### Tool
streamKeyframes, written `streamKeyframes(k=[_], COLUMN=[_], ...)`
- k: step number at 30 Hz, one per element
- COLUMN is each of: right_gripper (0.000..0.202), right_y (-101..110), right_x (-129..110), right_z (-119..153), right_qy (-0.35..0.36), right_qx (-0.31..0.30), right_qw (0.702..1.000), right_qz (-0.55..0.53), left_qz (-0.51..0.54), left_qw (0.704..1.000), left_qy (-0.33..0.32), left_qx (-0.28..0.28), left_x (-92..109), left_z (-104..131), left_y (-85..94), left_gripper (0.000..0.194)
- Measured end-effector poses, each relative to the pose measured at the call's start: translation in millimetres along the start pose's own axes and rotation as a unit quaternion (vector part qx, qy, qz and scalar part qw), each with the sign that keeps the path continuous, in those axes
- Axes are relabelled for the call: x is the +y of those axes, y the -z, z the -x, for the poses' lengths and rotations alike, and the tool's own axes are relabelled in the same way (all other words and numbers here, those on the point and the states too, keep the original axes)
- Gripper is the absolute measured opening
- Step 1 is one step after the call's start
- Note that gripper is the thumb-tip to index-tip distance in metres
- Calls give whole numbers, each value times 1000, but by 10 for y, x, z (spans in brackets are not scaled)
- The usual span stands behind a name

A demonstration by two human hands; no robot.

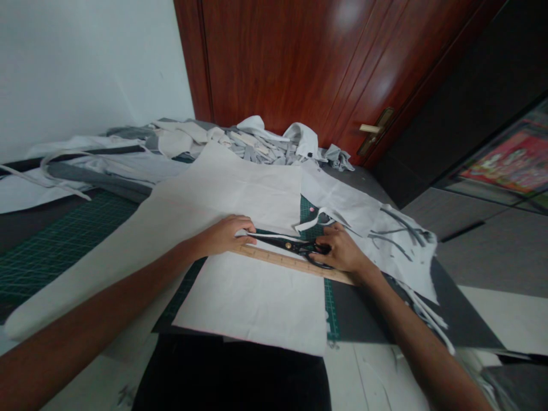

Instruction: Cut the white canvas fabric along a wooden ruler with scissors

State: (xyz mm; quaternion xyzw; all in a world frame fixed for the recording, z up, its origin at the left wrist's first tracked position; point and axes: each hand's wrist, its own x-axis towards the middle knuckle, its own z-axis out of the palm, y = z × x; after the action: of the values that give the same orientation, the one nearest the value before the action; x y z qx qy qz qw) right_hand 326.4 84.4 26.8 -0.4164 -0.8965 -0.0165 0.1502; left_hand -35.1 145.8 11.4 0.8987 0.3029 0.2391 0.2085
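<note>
My right hand [339, 250] grips the handles of black scissors [289, 246], whose blades point left along a narrow strip of pale fabric. At the blade tips, my left hand [226, 234] is closed, with the end of the fabric strip [240, 233] pinched between thumb and fingers. Just below the scissors a wooden ruler [280, 260] lies slantwise over a cream fabric piece [257, 299]. Beyond the hands, a larger cream fabric sheet [231, 188] spreads over the table. A curled offcut [309, 222] rests near my right hand.
A green cutting mat [85, 245] shows at the left and under the fabric. Heaped fabric scraps [261, 142] line the back, by a brown door [291, 68]. White fabric with grey strips [385, 240] lies to the right. The table's dark front edge [372, 337] is close to me.
</note>
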Motion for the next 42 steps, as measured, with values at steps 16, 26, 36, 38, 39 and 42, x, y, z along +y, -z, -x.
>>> streamKeyframes(k=[16, 26, 36, 38, 39, 42], right_gripper=[45, 41, 32, 31, 31, 30], right_y=[9, 4, 16, 27, 32, 47], right_x=[-7, 7, -17, -28, -35, -59], right_z=[-4, -2, -1, -2, -4, -8], right_qy=[-2, 1, -23, -29, -31, -35], right_qx=[-6, -8, 2, 2, 1, -4], right_qw=[1000, 1000, 999, 999, 999, 999], right_qz=[6, 13, 27, 31, 33, 33], left_qz=[15, 33, 30, 31, 32, 36], left_qw=[999, 999, 1000, 999, 999, 999], left_qy=[26, 12, -3, -4, -4, -2], left_qx=[-27, -12, 10, 12, 13, 14], left_x=[-100, -89, -64, -55, -49, -27], left_z=[58, 59, 37, 34, 32, 28], left_y=[195, 152, 131, 124, 120, 107], left_gripper=[35, 34, 37, 37, 38, 38])
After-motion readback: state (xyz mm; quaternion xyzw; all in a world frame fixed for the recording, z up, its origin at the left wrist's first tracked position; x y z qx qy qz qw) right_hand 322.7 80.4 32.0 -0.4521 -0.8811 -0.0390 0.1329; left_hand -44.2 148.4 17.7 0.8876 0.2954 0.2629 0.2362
